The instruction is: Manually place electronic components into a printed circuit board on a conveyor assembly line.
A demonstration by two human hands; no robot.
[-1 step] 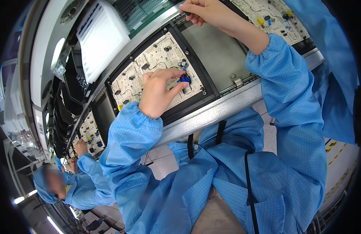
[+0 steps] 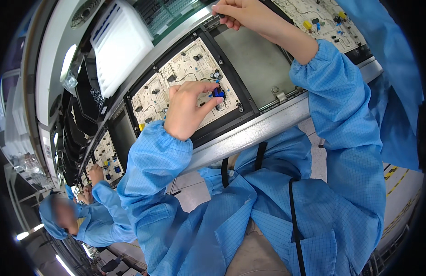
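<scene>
My left hand reaches over a cream circuit board that sits in a black frame. Its thumb and forefinger pinch a blue component at the near right part of the board. Small black and grey cylindrical parts stand just beyond the fingertips. Farther off, beyond the frame's right end, my right hand is closed at the picture's top edge. A small black part shows between its fingers; its exact kind is too small to make out.
A metal rail runs along the near side. Right of the frame lies a grey plate, then another populated board. White stacked trays stand at the far left. A co-worker in blue handles boards farther left.
</scene>
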